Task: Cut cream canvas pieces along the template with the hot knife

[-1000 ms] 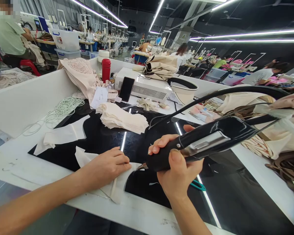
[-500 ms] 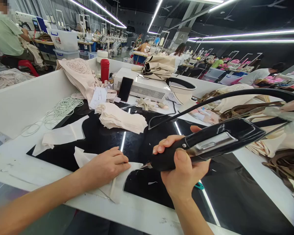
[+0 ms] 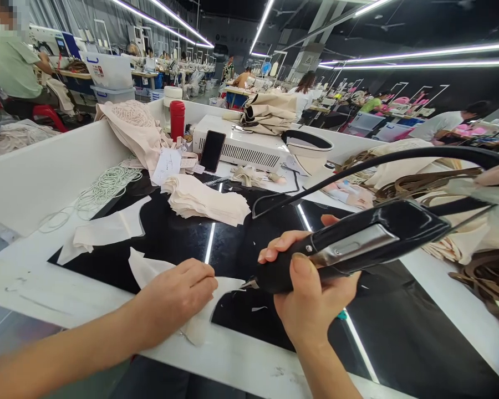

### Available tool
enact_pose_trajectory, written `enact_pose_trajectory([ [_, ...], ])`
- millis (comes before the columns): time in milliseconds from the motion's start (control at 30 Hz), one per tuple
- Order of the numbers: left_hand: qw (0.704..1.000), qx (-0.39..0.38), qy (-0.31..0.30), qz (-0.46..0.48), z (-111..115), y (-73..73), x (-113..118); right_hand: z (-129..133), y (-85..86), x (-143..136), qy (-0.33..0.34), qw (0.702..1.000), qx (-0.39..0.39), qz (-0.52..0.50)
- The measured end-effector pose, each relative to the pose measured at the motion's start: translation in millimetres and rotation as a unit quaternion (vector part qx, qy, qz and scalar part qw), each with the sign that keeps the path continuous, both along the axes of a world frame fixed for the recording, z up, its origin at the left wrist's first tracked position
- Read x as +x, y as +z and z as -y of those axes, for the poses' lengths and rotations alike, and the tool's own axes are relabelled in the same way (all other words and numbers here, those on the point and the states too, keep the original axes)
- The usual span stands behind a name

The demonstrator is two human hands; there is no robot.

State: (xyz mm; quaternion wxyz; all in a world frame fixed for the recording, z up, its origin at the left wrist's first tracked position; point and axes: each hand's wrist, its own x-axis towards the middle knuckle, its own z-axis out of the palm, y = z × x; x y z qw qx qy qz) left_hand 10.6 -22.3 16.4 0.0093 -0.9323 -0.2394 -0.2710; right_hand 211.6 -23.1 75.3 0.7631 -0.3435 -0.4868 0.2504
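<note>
My right hand is wrapped round a black corded electric cutter with a silver plate on its side. The cutter's narrow metal tip points left and meets the right-hand corner of a cream fabric piece. My left hand lies over the middle of that fabric with its fingers curled and pressed together on it, hiding part of the piece. Just beyond, a stack of cream fabric pieces rests on the black mat. Another cream piece lies flat to the left.
A tangle of pale green cord lies at the left. Behind are a phone, a red bottle and a white vented box. The cutter's black cable arches rightward, towards brown straps. Other people sit at machines beyond.
My left hand has shifted slightly left, its fingers drawn in more tightly on the fabric. A narrow strip seen below it before is now hidden. The cutter has barely moved.
</note>
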Motion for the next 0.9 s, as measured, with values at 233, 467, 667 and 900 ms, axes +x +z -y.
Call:
enact_pose_trajectory([
  [233,0.992,-0.12,0.024,-0.032,9,-3.3,-1,10,-0.8,0,-0.03,1.0,-0.008,0.001],
  [467,0.993,-0.117,-0.005,-0.017,-6,-3.8,1,21,-2.3,-8,-0.02,1.0,-0.002,-0.012],
  [667,0.993,-0.119,-0.02,-0.005,-9,-10.2,0,26,-2.1,-15,-0.011,1.0,0.002,-0.028],
  [900,0.99,-0.134,-0.029,-0.016,-11,-7.8,-2,28,-1.6,-18,-0.007,0.999,0.005,-0.031],
])
